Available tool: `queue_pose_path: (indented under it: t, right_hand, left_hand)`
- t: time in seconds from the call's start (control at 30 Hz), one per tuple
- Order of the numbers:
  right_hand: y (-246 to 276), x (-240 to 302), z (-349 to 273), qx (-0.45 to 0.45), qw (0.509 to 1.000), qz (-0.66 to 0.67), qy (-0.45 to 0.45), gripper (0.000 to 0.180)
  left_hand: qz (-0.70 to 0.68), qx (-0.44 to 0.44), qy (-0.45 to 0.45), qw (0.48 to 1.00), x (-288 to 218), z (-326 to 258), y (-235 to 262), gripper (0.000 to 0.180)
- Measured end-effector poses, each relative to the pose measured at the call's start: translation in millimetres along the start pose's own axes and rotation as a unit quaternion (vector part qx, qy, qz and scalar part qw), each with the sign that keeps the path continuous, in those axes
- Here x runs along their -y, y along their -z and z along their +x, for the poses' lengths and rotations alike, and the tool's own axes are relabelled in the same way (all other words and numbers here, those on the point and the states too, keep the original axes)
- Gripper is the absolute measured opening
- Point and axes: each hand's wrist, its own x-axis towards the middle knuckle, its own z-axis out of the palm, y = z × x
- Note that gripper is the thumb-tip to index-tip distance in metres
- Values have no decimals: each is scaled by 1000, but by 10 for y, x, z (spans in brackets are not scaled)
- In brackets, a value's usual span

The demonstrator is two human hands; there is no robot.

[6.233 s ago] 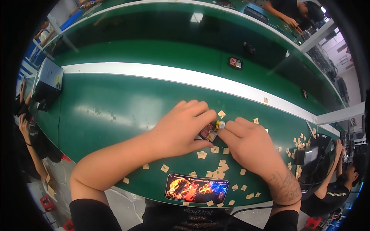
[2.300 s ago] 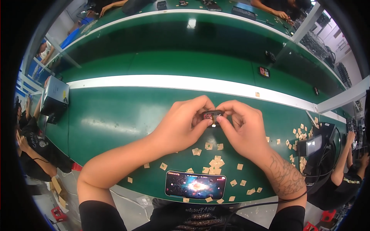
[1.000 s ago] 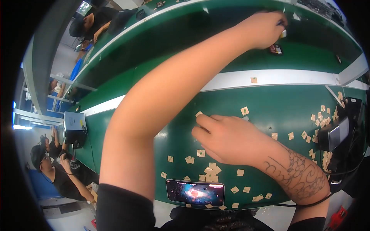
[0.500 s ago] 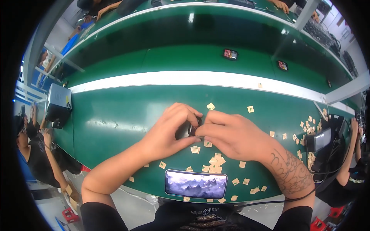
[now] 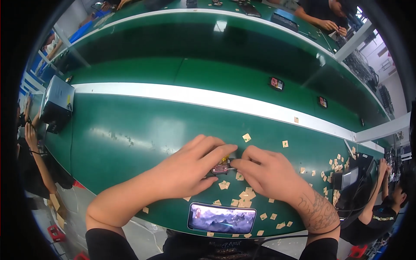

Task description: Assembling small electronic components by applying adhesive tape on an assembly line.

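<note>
My left hand (image 5: 190,167) grips a small dark electronic device (image 5: 221,167) by its edge. The device's open face shows a reddish circuit board and a yellow patch. My right hand (image 5: 262,169) is closed in a pinch at the device's right side. A thin pale sliver shows by its fingertips, too small to name. Small tan square stickers (image 5: 247,195) with green marks lie scattered beneath and around the hands. Nearest me, a phone (image 5: 222,218) lies flat with its screen lit, showing a misty mountain picture.
A white rail (image 5: 195,99) crosses behind the green table (image 5: 125,125). Beyond it lie two small devices (image 5: 276,83). A grey metal box (image 5: 56,104) stands at left. A dark-framed screen unit (image 5: 346,177), cables and more stickers are at right. Other people work around the table.
The view has shifted, so the scene sits lower in the picture. My hands have parted slightly, and the device's reddish board and yellow patch now show between them.
</note>
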Motion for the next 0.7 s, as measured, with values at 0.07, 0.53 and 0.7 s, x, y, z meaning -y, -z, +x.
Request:
queue_pose_path:
  t: [0.07, 0.53, 0.7]
  right_hand:
    - [15, 67, 12, -3, 1000, -18, 3, 27]
    - [157, 46, 42, 67, 995, 72, -11, 23]
    - [161, 26, 20, 76, 992, 96, -27, 20]
  left_hand:
    - [-3, -3, -2, 1000, 18, -13, -3, 81]
    - [90, -136, 15, 987, 32, -32, -141, 65]
    - [47, -89, -13, 995, -85, -28, -275, 62]
